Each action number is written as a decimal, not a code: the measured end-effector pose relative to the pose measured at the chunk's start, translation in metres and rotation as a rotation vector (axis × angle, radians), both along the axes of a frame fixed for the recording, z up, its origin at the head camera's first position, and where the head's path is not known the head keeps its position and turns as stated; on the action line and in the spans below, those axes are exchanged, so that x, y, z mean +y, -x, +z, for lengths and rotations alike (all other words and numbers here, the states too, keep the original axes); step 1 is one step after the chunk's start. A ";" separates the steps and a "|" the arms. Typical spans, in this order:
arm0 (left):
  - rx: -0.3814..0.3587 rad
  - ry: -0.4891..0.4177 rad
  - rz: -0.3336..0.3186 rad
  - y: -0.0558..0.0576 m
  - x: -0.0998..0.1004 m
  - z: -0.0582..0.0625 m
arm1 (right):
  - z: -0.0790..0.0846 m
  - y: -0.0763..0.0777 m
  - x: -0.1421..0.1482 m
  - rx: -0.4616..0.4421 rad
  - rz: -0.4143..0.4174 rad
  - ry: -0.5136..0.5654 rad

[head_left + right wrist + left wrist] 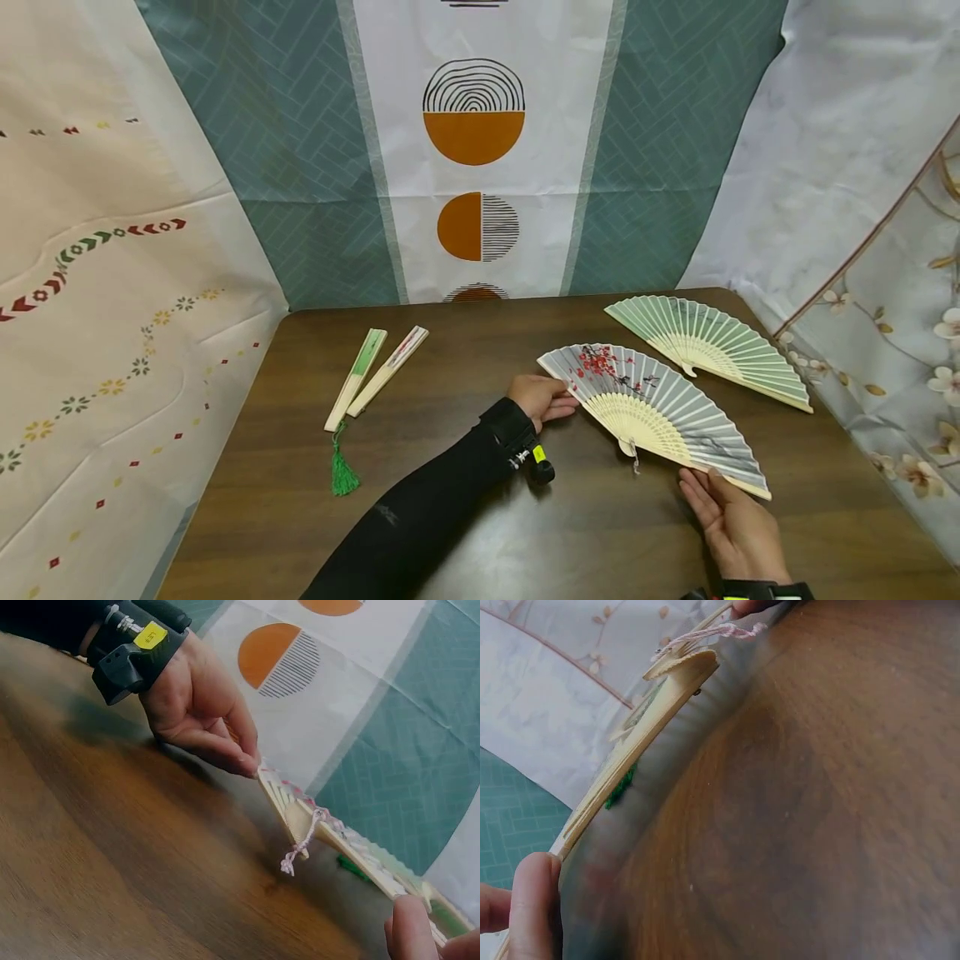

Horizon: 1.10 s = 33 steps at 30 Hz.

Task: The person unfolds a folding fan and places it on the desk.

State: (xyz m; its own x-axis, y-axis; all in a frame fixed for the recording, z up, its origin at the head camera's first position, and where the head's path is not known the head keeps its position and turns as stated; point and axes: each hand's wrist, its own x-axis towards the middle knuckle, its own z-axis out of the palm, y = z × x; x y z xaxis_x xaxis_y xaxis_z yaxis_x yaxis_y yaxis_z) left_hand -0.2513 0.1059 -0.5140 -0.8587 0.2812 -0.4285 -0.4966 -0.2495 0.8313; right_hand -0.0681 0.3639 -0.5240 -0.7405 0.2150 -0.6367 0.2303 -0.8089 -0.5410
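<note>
Both hands (538, 398) (738, 527), thumb-to-finger pinch, spread fan (651, 410) between

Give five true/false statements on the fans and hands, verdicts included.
1. The left hand and right hand both hold the blossom fan. True.
2. The far green fan is folded. False: it is spread open.
3. The folded green fan and folded pale fan lie left of both hands. True.
4. The blossom fan's cord is green. False: it is pale pink.
5. A green tassel lies at the folded green fan's near end. True.
</note>
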 end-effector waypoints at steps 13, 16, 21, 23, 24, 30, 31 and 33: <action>-0.002 0.024 -0.025 0.007 0.010 0.001 | 0.005 0.009 0.012 -0.058 -0.005 0.010; -0.006 0.031 -0.029 0.008 0.011 0.001 | 0.007 0.010 0.011 -0.077 -0.019 0.001; -0.004 0.044 -0.025 0.008 0.011 0.000 | 0.008 0.009 0.012 -0.074 0.020 -0.025; -0.005 0.046 -0.022 0.008 0.011 0.000 | 0.008 0.007 0.013 -0.064 0.050 -0.037; -0.005 0.049 -0.022 0.008 0.010 0.000 | 0.007 0.006 0.013 -0.064 0.056 -0.036; -0.007 0.071 -0.038 0.006 0.006 -0.002 | 0.004 -0.003 0.016 -0.040 0.116 -0.014; -0.008 0.076 -0.042 0.006 0.005 -0.002 | 0.003 -0.004 0.016 -0.035 0.125 -0.006; -0.005 0.085 -0.052 0.006 0.004 -0.003 | 0.001 -0.008 0.018 -0.015 0.150 0.000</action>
